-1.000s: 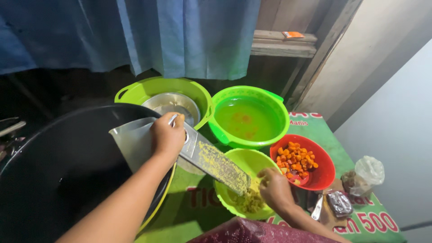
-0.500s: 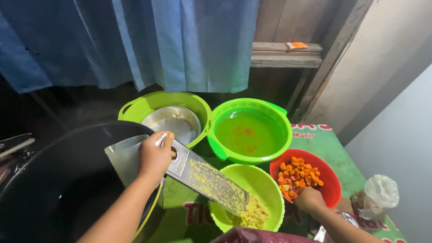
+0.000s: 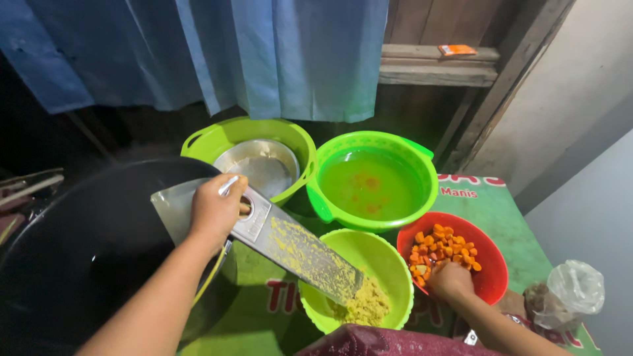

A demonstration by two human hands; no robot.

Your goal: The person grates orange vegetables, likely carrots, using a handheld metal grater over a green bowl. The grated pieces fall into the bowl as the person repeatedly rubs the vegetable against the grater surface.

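My left hand (image 3: 214, 209) grips the top handle of a flat metal grater (image 3: 297, 250), which slopes down into a lime green bowl (image 3: 389, 264) holding yellow grated pulp (image 3: 366, 304). Yellow shreds cling to the grater's face. My right hand (image 3: 452, 280) reaches into a red bowl (image 3: 491, 270) of orange chunks (image 3: 442, 245), fingers closed among the pieces at its near rim. Whether it holds a piece is hidden.
A green basin (image 3: 372, 184) of cloudy liquid sits behind. A second green basin (image 3: 247, 135) holds a metal bowl (image 3: 260, 165). A large black wok (image 3: 86, 250) fills the left. A clear plastic bag (image 3: 573, 287) lies at right on the green table cover (image 3: 501, 204). Blue curtain behind.
My right hand left the lime green bowl under the grater and moved right into the red bowl of orange chunks. The left hand stays holding the grater.
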